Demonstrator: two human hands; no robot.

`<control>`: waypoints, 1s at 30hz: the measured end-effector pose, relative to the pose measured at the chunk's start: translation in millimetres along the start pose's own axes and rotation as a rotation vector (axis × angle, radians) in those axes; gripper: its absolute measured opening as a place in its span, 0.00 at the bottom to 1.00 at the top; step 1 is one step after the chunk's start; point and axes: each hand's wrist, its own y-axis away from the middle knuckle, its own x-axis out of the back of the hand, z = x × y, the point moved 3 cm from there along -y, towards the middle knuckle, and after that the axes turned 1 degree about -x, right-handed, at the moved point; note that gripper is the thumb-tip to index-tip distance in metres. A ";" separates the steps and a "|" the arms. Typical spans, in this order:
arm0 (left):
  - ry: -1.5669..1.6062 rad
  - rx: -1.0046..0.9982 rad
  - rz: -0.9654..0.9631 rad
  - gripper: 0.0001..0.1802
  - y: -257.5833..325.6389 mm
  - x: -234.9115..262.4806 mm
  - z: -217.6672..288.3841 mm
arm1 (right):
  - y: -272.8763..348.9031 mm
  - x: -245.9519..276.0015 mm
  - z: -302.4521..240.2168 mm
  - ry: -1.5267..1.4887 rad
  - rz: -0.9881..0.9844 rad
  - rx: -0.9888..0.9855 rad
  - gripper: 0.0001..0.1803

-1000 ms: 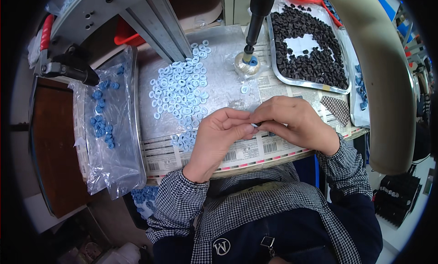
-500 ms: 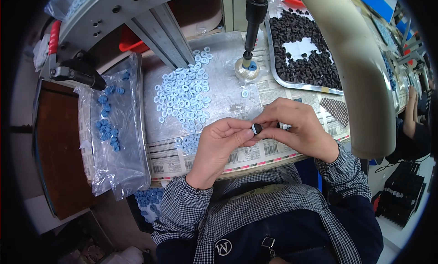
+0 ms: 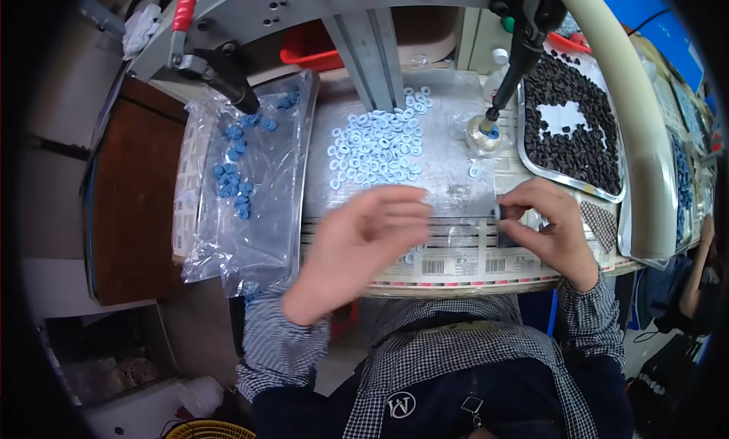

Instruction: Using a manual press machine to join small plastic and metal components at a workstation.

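Observation:
My right hand [image 3: 553, 225] is over the newspaper-covered table edge, thumb and fingertips pinched round a small dark part with a light blue ring [image 3: 498, 210], mostly covered by the fingers. My left hand [image 3: 372, 241], smeared by motion, hovers at the near side of a heap of light blue rings [image 3: 376, 146] on the metal plate. Its fingers are stretched out, and nothing shows in them. A single blue ring [image 3: 474, 171] lies apart, just beyond my right hand. Past it, a black rod tool [image 3: 510, 86] reaches down to a round pale holder [image 3: 481, 140] with a blue piece in it.
To the left is a plastic-lined tray [image 3: 266, 188] with several blue pieces [image 3: 231, 179]. A metal tray [image 3: 524, 146] of small black parts stands far right, beside a thick cream pipe [image 3: 649, 135]. A grey post [image 3: 368, 63] and red-handled clamp [image 3: 184, 10] stand beyond. Another person's arm [image 3: 695, 276] shows at right.
My hands have come apart: the left has left the small part and swung left, while the right keeps it. The view has shifted, so the bench appears further right.

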 end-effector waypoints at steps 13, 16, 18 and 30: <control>-1.263 -0.239 0.350 0.15 -104.4 261.2 -60.3 | 29.0 -8.7 69.8 -0.463 0.138 -0.261 0.16; -1.311 -0.241 0.404 0.11 -105.5 255.5 -60.6 | 31.1 -5.9 68.2 -0.536 0.122 -0.313 0.16; -1.302 -0.190 0.397 0.11 -95.7 252.9 -57.7 | 25.2 -2.4 53.2 -0.540 0.097 -0.315 0.16; 0.218 -0.079 0.094 0.12 0.4 17.7 -34.2 | 28.4 23.8 51.9 -0.685 0.154 -0.362 0.13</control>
